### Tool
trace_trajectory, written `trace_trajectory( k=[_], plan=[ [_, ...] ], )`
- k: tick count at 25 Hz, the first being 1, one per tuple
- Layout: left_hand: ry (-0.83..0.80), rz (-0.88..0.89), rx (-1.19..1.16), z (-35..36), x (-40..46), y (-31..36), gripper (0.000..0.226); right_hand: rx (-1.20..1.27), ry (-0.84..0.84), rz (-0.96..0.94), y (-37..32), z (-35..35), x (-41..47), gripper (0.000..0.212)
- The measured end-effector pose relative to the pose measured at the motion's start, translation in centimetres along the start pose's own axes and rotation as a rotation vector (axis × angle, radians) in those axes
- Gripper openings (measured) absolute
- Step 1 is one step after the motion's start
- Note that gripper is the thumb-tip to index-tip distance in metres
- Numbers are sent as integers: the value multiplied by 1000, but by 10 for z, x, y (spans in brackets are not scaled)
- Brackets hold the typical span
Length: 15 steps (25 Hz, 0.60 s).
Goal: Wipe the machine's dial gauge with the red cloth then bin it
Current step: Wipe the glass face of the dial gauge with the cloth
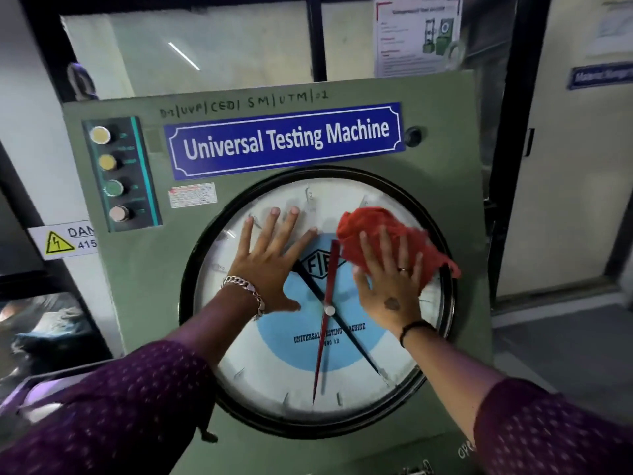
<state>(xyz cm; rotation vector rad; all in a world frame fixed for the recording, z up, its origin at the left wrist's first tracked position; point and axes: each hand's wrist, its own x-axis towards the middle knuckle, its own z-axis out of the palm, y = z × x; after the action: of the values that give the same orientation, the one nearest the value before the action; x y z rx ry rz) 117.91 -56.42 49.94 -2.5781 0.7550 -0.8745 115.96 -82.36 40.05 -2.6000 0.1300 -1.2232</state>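
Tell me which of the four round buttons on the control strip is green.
The third button from the top, below two yellowish ones and above the pinkish bottom one.

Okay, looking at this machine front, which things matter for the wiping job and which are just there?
Job: red cloth under right hand; dial gauge, left hand flat on it.

Just there: blue nameplate, button panel, danger sticker, wall poster.

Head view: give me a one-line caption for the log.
Right hand presses red cloth on the dial gauge; left hand flat on the glass.
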Motion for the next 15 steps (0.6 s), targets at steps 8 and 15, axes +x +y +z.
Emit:
trace_trajectory(
  k=[8, 15],
  plan=[
    [97, 30, 23, 25, 10, -1, 186, 21, 44, -121, 6, 26, -71, 66],
    [40, 18, 27, 23, 8, 3, 182, 166, 157, 260, -29, 21, 0, 68]
  ],
)
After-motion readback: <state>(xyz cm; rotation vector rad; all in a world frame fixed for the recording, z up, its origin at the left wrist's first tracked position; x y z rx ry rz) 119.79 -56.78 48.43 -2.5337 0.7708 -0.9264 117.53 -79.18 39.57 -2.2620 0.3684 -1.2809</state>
